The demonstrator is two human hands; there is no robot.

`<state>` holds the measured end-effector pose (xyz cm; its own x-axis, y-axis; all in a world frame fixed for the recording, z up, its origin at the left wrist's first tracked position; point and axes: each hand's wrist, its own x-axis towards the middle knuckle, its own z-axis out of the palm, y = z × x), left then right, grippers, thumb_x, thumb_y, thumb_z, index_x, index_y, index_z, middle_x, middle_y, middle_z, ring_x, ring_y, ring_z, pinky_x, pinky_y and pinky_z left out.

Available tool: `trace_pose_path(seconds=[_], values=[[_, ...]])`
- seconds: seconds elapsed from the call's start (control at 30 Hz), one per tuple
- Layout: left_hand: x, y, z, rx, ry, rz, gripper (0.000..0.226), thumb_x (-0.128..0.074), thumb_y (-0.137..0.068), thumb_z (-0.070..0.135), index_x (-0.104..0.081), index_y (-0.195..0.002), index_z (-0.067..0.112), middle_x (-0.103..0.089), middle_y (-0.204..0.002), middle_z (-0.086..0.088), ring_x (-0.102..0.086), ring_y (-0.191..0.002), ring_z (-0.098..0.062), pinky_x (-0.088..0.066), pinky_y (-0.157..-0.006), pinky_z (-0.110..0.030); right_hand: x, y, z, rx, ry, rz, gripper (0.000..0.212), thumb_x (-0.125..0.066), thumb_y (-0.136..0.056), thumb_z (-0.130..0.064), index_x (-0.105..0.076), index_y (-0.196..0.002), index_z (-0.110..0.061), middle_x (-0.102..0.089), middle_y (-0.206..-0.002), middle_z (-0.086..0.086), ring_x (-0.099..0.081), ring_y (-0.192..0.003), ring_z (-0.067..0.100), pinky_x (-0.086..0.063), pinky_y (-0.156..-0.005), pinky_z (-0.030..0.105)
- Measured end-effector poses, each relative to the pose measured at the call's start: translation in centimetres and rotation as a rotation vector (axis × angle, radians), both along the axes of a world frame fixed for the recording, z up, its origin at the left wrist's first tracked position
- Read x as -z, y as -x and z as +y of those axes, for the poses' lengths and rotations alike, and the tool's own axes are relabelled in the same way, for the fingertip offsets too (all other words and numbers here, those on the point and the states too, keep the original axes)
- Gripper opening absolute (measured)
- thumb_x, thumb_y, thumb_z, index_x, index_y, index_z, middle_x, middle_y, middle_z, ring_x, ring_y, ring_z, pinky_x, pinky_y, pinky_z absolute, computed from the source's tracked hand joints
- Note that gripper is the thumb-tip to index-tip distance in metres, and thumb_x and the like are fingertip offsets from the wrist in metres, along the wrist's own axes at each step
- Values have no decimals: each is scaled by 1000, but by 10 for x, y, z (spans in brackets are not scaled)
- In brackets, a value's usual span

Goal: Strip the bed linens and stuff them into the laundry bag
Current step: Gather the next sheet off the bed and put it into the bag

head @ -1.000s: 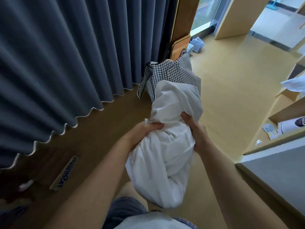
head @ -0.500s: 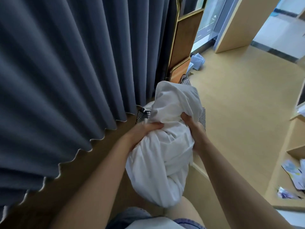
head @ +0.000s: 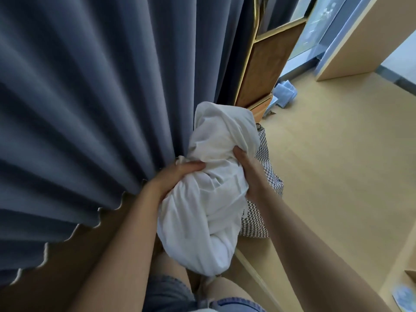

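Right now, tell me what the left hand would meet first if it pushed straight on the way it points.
The linen itself: the left hand grips the bundle and points into it. Past that, probably the bag behind, mostly hidden, though depth is unclear.

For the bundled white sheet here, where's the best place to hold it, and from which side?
Likely its narrowed middle, from both sides at once: the sheet bulges above and below there, which should keep the left hand and right hand from slipping.
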<state>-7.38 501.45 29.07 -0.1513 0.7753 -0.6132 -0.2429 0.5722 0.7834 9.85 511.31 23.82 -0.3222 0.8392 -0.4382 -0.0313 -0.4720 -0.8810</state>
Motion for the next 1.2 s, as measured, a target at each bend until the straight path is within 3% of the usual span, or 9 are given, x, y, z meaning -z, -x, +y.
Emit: trace_pose_path(seconds=[0.13, 0.37, 0.5, 0.63, 0.73, 0.83, 0.97, 1.03, 1.2], values=[[23, 31, 52, -6, 21, 34, 36, -76, -77, 35, -63, -106, 19, -70, -99, 0, -66, -84, -10, -49, -63, -18, 22, 28, 48, 1, 5, -45, 69, -79, -47, -62, -63, -104, -25, -70, -109, 3, -67, -100, 24, -52, -93, 48], [103, 102, 130, -98, 132, -271, 57, -80, -61, 37, -65, -113, 20, -70, -112, 6, -62, -108, -10, -40, -103, -28, 100, 92, 117, 45, 205, -90, 106, -85, -38, -67, -56, -124, -12, -67, -117, 11, -65, -106, 31, -47, -97, 52], [159, 117, 162, -46, 172, -304, 13, -53, -93, 13, -59, -86, 23, -69, -65, 18, -64, -61, 7, -49, -61, -6, 158, 115, 133, 91, 278, -136, 100, -83, -43, -67, -58, -123, -15, -66, -120, 10, -63, -109, 31, -46, -99, 52], [213, 126, 181, -12, 202, -221, 24, -74, -78, 22, -55, -87, 33, -61, -83, 24, -58, -79, 7, -41, -77, -11, 203, 120, 150, 95, 344, -180, 94, -82, -47, -66, -59, -122, -14, -65, -121, 8, -63, -111, 28, -45, -101, 48], [258, 124, 186, 76, 300, -210, 28, -75, -65, 23, -57, -86, 28, -65, -70, 22, -58, -67, 10, -44, -60, -7, 231, 115, 159, 83, 409, -230, 85, -77, -57, -59, -58, -124, -9, -67, -117, 9, -65, -106, 26, -48, -98, 45], [292, 115, 184, 98, 488, -253, 47, -78, -49, 21, -59, -92, 14, -65, -75, 2, -61, -74, -15, -50, -63, -25, 254, 107, 160, 94, 444, -275, 68, -72, -73, -52, -59, -123, -8, -68, -115, 11, -66, -104, 27, -51, -94, 40], [318, 109, 191, 83, 635, -146, 12, -67, -83, 7, -55, -79, 8, -62, -57, 2, -54, -77, -26, -43, -62, -26, 288, 102, 153, 95, 581, -275, 107, -76, -47, -75, -53, -129, -11, -65, -120, 12, -64, -108, 29, -48, -98, 47], [328, 107, 193, 101, 657, -96, 23, -58, -89, 5, -50, -69, 10, -55, -39, 7, -52, -70, -25, -41, -58, -27, 292, 103, 150, 85, 616, -285, 100, -65, -57, -79, -51, -132, -14, -63, -125, 9, -61, -114, 26, -46, -101, 43], [358, 106, 188, -16, 549, 141, 12, -74, -62, 7, -65, -68, 13, -61, -63, 6, -57, -62, -10, -44, -55, -20, 330, 89, 127, -103, 657, -561, 94, -15, -79, -85, -43, -139, -19, -49, -141, 5, -43, -130, 26, -27, -113, 44]])
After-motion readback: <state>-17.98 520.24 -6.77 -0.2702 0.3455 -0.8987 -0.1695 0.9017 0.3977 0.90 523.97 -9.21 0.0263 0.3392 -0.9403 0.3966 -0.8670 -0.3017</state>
